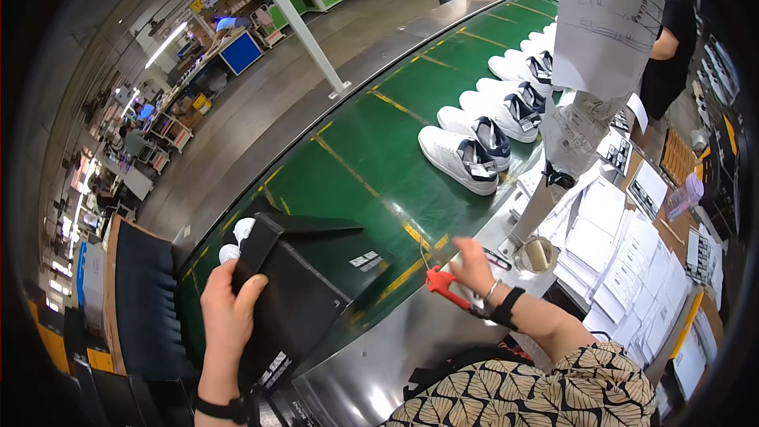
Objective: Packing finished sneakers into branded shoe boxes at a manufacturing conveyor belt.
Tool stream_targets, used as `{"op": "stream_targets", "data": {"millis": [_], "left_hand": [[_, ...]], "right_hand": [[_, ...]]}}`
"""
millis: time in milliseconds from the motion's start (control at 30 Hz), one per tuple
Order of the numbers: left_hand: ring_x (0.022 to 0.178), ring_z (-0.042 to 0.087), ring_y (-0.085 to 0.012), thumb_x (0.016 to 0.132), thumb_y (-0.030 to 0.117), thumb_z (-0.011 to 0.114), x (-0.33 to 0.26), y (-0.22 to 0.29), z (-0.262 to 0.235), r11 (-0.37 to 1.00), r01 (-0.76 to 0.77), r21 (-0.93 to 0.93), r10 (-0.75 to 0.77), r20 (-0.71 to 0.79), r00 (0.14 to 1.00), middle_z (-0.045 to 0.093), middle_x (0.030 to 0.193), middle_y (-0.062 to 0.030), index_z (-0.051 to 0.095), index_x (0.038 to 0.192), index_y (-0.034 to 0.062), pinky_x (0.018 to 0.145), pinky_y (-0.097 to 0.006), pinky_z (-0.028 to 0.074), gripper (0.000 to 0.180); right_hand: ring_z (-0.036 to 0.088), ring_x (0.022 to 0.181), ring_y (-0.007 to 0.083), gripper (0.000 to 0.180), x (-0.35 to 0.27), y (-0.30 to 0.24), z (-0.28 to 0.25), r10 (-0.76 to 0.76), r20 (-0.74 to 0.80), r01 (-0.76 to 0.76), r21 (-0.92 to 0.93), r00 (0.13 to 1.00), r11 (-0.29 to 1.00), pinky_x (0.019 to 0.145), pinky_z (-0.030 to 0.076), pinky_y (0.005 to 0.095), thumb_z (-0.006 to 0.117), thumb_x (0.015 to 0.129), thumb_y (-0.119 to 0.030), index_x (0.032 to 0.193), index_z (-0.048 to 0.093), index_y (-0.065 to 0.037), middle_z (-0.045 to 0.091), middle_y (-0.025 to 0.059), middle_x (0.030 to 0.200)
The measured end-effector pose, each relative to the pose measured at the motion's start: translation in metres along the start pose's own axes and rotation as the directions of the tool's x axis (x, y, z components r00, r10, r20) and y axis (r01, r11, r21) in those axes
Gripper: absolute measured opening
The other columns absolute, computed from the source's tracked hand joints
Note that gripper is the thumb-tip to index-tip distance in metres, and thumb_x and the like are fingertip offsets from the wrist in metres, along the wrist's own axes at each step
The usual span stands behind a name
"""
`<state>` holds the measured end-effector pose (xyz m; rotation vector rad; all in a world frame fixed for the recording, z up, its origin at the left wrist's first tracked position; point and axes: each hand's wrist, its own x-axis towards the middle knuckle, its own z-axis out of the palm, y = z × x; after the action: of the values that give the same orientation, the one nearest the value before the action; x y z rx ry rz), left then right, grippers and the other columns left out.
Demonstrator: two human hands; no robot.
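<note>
A black shoebox [296,300] tilts at the near left of the green conveyor, its flap [316,225] raised. My left hand [229,300] is closed on the box's left edge, thumb on the near side. White shoes [243,229] show just beyond that edge, partly hidden by the box. My right hand [474,269] is over the conveyor's near metal edge, its fingers smeared by motion. Against its underside is a red and black hand tool [444,286]; its kind is unclear, and so is whether my fingers grip it.
Pairs of white shoes [462,158] with dark linings line the belt [332,182] to the far right. Paper stacks [632,269], a tape roll [536,255] and a hanging sheet [605,28] are at right. Dark boxes [142,292] stand at left. Other people [672,47] stand beyond.
</note>
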<state>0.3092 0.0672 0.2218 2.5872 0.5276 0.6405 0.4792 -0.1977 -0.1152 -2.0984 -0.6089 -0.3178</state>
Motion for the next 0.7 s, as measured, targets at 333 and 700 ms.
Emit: {"op": "stream_targets", "data": {"millis": [333, 700], "left_hand": [[0.095, 0.056, -0.0369, 0.079, 0.025, 0.066, 0.043, -0.01, 0.08, 0.979, -0.143, 0.144, 0.134, 0.068, 0.989, 0.058, 0.102, -0.0215, 0.053, 0.108, -0.0047, 0.081, -0.039, 0.045, 0.044], [0.11, 0.047, -0.0286, 0.084, 0.014, 0.055, 0.024, -0.005, 0.119, 0.954, -0.225, 0.198, 0.262, -0.183, 0.948, 0.052, 0.119, -0.0129, 0.056, 0.11, 0.006, 0.094, -0.038, 0.031, 0.028]], "right_hand": [[0.044, 0.113, 0.0367, 0.064, 0.133, 0.051, -0.021, 0.763, -0.318, -0.635, 0.425, 0.563, 0.645, 0.097, 0.035, 0.0388, 0.067, 0.069, -0.024, 0.12, 0.043, 0.006, 0.047, 0.0254, 0.119], [0.06, 0.075, 0.0154, 0.02, 0.16, 0.058, -0.02, 0.474, -0.234, -0.384, 0.343, 0.849, 0.857, 0.068, 0.047, 0.0281, 0.058, 0.077, -0.008, 0.096, 0.064, -0.003, 0.065, 0.007, 0.083]]}}
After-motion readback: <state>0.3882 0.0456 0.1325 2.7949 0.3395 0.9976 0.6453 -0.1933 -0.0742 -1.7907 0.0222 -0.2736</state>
